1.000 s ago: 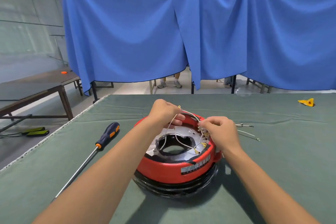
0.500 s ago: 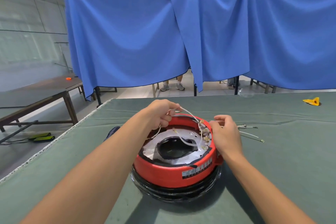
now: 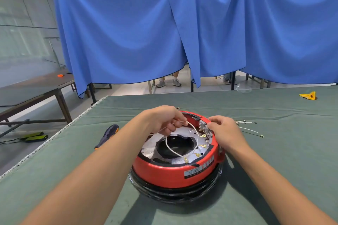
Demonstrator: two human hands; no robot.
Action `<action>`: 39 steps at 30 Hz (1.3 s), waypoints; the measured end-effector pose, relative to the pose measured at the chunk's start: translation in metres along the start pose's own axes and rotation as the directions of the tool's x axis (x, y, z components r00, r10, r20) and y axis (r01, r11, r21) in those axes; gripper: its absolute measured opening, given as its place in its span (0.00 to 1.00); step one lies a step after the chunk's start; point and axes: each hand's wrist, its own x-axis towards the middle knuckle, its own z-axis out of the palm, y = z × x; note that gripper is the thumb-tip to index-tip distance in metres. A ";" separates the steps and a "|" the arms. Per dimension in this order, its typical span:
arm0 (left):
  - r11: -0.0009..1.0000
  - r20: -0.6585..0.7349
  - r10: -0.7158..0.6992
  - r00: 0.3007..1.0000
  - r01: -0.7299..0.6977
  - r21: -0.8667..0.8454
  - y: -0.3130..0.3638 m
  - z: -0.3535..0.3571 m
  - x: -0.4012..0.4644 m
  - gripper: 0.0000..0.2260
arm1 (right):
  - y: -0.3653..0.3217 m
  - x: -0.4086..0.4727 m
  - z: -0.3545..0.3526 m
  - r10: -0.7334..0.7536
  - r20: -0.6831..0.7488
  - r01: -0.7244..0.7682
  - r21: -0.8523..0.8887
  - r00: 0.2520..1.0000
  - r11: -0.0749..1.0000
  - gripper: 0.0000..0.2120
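A round red appliance base lies upside down on the green table cloth, its silver inner plate and black centre opening exposed. White wires with brass terminals loop across the opening. My left hand hovers over the far rim and pinches one white wire between thumb and fingers. My right hand rests on the right rim, its fingertips pinching at the terminal block there.
A screwdriver with a dark blue and orange handle lies left of the base, partly hidden by my left forearm. Loose wires lie right of the base. A yellow object sits far right. Blue curtains hang behind; a dark table stands at left.
My left hand has drawn the white wire back toward the left, away from the terminal block. My right hand shifted from over the terminals to the right rim.
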 end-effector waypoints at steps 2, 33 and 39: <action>0.998 0.072 -0.025 0.997 0.021 0.057 -0.002 0.003 0.003 0.08 | -0.001 0.000 0.000 -0.003 0.026 0.003 -0.003 1.000 1.000 0.08; 0.955 0.168 0.112 0.979 -0.153 0.256 -0.004 0.003 0.009 0.05 | -0.012 0.014 0.021 -0.014 0.066 0.019 -0.070 0.998 0.997 0.08; 0.972 0.174 0.139 0.975 -0.168 0.166 -0.017 -0.002 0.011 0.06 | -0.010 0.017 0.019 -0.062 0.072 0.064 -0.036 0.995 0.997 0.10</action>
